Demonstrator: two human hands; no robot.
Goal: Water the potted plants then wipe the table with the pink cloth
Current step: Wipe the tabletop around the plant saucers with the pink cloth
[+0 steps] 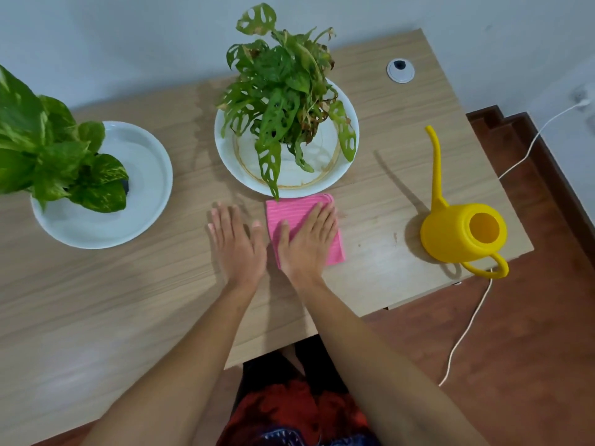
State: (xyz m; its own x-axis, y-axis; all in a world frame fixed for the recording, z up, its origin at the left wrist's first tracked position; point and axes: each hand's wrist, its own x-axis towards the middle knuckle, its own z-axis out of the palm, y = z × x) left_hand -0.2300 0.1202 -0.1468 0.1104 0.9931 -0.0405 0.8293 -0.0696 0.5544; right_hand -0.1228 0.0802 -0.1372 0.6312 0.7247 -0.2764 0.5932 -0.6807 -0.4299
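Note:
A folded pink cloth [335, 244] lies flat on the wooden table [112, 294], just in front of the middle plant. My right hand [307, 239] rests palm down on the cloth, fingers spread and pressing it to the table. My left hand [236, 241] lies flat on bare wood right beside the cloth, holding nothing. A holey-leaved plant [283, 91] stands in a white dish [225, 146] behind the cloth. A variegated plant [48, 149] sits in a second white dish [145, 175] at the left. The yellow watering can [457, 233] stands upright at the right.
A round cable grommet [400, 70] sits at the table's back right. The table's right edge lies just past the watering can, above a red-brown floor with a white cord [467, 333]. A pale wall runs behind the table.

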